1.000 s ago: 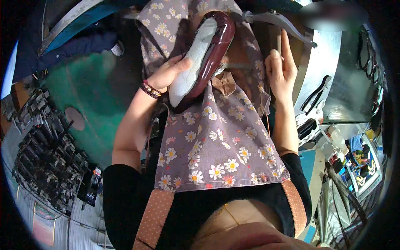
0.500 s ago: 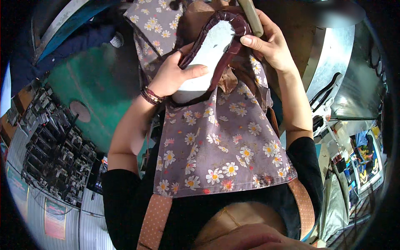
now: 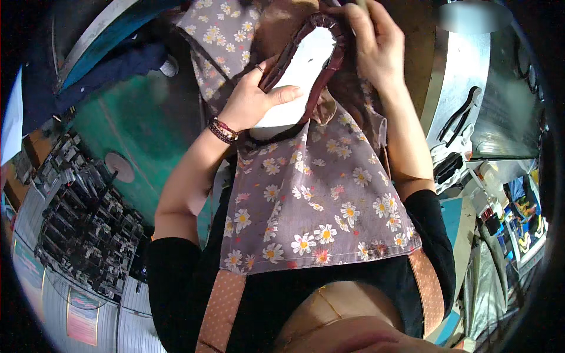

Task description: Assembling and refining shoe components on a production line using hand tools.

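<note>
A shoe (image 3: pixel 307 65) with dark maroon leather pleated over the rim of its white sole side lies sole up above my lap. My left hand (image 3: pixel 250 97) grips it along its left edge, with the thumb laid flat across the white sole and fingers behind. Beside the toe end, my right hand (image 3: pixel 379 50) is closed with its fingers bent. A small pale piece (image 3: pixel 362 6) shows between those fingers; most of what they hold is hidden. The grey daisy-print apron (image 3: pixel 318 194) hangs under the shoe.
A curved metal rim (image 3: pixel 456 76) stands at the right, with black-handled scissors (image 3: pixel 462 117) near it. Stacked dark metal parts (image 3: pixel 88 217) fill the lower left beside the green floor (image 3: pixel 129 129). Cluttered items (image 3: pixel 521 206) lie at the far right.
My right thumb has left the shoe's toe edge, and that hand has turned and closed higher up. The pale handle seen beside it is now mostly hidden. My left hand keeps its grip.
</note>
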The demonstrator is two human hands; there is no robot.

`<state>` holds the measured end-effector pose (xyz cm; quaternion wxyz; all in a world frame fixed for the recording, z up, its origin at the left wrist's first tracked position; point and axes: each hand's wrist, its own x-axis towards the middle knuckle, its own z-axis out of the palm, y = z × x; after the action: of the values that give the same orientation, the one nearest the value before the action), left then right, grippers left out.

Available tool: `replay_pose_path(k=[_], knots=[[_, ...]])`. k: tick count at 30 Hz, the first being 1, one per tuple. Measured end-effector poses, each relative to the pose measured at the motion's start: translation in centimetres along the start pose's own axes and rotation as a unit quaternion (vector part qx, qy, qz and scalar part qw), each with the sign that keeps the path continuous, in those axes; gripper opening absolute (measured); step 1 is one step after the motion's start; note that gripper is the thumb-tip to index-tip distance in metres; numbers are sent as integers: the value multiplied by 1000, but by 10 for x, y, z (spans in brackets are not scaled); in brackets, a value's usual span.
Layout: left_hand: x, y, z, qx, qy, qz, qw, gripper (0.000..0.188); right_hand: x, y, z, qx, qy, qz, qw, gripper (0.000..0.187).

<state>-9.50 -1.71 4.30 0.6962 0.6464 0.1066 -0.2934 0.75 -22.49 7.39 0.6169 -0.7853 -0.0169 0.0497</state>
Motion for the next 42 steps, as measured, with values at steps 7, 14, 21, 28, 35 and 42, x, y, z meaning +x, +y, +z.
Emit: replay_pose_path(k=[7,14,21,28,35,42], knots=[[6,-11,-12,-56,-14,-29,998,56,-54,-63,-76,-270,38,-242,931,29],[16,-19,-14,-93,-8,-57,994,56,-76,-41,-59,-363,-183,-75,911,38],[10,-16,-12,-118,3,-66,991,56,-92,-47,-60,-113,43,-192,974,45],[14,-22,-10,-130,-9,-50,990,54,-62,-60,-64,-300,-57,-190,933,45],[16,-16,-8,-137,-18,-84,987,52,-59,-48,-61,-279,-108,-104,948,43],[12,-17,-13,-151,-43,-80,984,49,-81,-46,-78,-185,-101,-92,973,39]])
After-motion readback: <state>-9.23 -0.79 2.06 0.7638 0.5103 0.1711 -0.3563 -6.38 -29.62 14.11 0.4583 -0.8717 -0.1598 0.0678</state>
